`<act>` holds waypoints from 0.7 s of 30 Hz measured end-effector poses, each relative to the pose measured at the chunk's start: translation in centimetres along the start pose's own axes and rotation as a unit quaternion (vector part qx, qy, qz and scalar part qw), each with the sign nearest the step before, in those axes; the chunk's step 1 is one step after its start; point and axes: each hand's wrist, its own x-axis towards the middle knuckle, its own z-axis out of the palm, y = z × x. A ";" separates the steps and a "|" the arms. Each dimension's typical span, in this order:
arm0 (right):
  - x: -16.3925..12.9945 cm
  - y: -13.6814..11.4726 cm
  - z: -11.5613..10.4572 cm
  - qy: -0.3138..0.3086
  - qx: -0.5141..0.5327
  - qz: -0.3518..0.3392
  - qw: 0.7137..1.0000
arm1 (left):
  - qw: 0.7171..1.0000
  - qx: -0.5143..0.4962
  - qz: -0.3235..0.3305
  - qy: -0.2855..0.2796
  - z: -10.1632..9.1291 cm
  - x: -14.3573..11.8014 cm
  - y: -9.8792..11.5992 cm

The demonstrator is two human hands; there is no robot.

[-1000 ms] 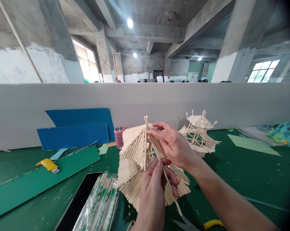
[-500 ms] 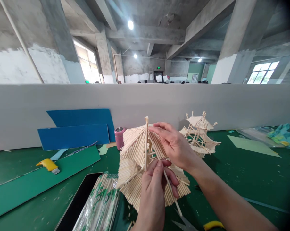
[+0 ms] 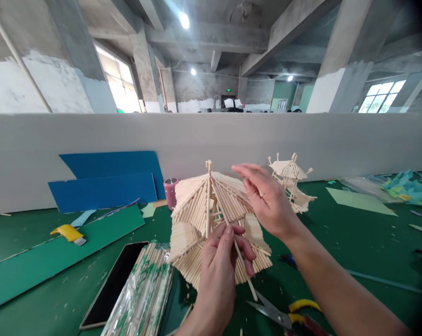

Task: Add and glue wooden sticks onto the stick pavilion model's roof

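Observation:
A pavilion model built of thin wooden sticks (image 3: 188, 217) stands in front of me, its tiered roof slanting down on several sides. My left hand (image 3: 221, 261) pinches a wooden stick (image 3: 245, 270) between thumb and fingers. The stick's upper end lies against the roof, and its lower end points down toward the scissors (image 3: 273, 315). My right hand (image 3: 266, 198) is raised beside the roof on the right, fingers stretched out, with nothing in them. Part of the model's lower tier is hidden behind my left hand.
A smaller stick pavilion (image 3: 291, 182) stands behind on the right. Plastic-wrapped sticks (image 3: 141, 289) and a phone (image 3: 113, 284) lie at left, beyond them a yellow utility knife (image 3: 69, 232) on a green board (image 3: 102, 240). A pink tumbler (image 3: 170, 193) stands near the white partition (image 3: 211, 140).
My right hand has come off the roof and moved right, its fingers straightened. My left hand keeps the stick pinched. The view has tilted slightly, showing more of the scissors.

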 end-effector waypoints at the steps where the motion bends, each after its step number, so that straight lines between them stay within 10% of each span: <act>1: -0.5 0.0 -0.5 0.021 -0.001 0.003 1.000 | 1.000 0.007 -0.003 -0.005 -0.2 -0.4 -0.1; 8: -8.8 1.8 -4.3 0.064 -0.032 0.142 0.987 | 0.993 0.075 -0.070 -0.066 -3.2 -3.8 -0.9; 21: -26.5 1.4 -6.8 -0.289 -0.117 0.414 0.855 | 0.973 0.191 -0.116 -0.052 -7.0 -6.1 -2.2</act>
